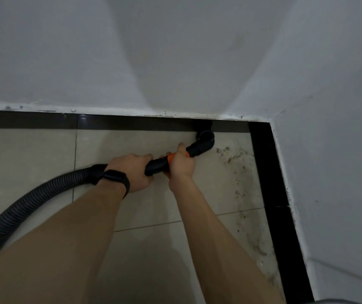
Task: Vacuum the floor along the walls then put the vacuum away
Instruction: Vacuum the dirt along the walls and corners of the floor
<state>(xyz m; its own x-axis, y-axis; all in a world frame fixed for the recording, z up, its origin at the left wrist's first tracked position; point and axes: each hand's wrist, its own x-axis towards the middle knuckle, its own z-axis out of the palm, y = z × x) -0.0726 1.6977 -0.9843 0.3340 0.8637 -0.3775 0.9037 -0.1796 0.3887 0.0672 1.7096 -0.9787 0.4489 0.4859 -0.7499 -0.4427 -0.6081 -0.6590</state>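
Both hands hold the black tube (156, 165) of the vacuum. The left hand (132, 172) is curled round the back part of the tube, where the bumpy grey hose (33, 198) joins on. A black watch (116, 178) sits on that wrist. The right hand (180, 166) grips the tube further up, by an orange ring (171, 157), with its thumb lying along the top. The hose bends away to the left and out of view.

The bent nozzle (205, 140) at the tube's end is down on the floor (33, 154). It touches the black strip (132, 122) at the bottom of the wall (153, 51), near the corner. Dark dirt (239, 161) lies on the tiles just to the right of the nozzle. More specks run down beside the side strip (270, 183).
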